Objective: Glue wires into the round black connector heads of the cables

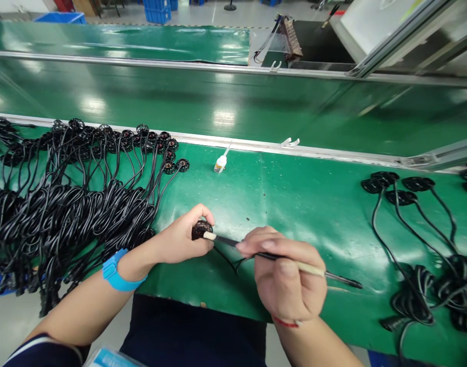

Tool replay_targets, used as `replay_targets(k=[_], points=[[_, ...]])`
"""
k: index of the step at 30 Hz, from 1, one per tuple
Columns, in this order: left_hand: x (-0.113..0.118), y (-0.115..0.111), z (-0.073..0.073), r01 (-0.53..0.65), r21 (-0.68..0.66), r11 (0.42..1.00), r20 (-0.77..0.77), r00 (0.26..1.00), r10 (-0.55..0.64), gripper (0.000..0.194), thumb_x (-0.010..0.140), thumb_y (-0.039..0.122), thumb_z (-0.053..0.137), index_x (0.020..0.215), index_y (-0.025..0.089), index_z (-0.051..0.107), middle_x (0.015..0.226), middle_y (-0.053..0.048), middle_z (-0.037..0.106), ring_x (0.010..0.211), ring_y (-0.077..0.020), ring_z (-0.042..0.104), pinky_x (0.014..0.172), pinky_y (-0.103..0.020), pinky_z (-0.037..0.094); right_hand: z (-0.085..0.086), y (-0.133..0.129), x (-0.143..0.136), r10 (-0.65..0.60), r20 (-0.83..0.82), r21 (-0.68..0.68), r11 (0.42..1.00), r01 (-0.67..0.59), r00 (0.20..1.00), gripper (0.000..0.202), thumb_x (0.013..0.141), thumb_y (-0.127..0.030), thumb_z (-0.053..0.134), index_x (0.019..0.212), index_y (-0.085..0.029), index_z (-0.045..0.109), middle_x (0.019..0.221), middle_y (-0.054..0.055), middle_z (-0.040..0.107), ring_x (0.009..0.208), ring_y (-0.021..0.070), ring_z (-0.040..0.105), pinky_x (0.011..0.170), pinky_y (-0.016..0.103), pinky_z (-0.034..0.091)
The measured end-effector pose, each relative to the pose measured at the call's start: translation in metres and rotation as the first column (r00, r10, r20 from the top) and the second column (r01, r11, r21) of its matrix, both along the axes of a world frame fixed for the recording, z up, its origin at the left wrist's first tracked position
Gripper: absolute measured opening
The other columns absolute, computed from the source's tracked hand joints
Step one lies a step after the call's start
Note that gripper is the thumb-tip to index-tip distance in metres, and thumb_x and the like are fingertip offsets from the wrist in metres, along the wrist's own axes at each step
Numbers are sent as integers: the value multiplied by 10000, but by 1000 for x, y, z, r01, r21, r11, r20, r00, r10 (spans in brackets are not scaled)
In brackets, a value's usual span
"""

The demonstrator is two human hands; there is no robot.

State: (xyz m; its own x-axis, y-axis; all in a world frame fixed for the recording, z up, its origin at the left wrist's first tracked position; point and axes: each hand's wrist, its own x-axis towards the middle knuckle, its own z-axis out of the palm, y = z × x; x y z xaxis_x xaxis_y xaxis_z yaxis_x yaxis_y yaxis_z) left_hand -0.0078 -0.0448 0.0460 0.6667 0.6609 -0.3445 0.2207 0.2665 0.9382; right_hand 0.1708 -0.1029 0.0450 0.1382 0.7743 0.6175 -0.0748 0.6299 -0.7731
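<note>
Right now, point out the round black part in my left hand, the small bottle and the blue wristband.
Round black part (200, 229): head view, its visible upper side.
Small bottle (219, 165): head view, its body.
Blue wristband (117, 276): head view, its strap.

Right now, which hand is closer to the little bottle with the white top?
Left. The left hand is below the bottle in the picture, a bit to its left; the right hand is farther down and off to the right.

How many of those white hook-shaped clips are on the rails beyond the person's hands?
2: one clip on the near rail, right of the small bottle; the other clip on the far rail. Others may be hidden or out of view.
</note>
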Motion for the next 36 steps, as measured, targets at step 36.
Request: replay_targets(k=[36], points=[[6,4,-4,-344,-151,927,194,909,369,555,679,219,683,1144,172,384,790,3,622,456,-47,470,369,-145,388,-2,2,-4,176,402,-510,858,60,899,83,937,-251,510,901,-199,563,547,-77,394,460,86,335,469,211,293]])
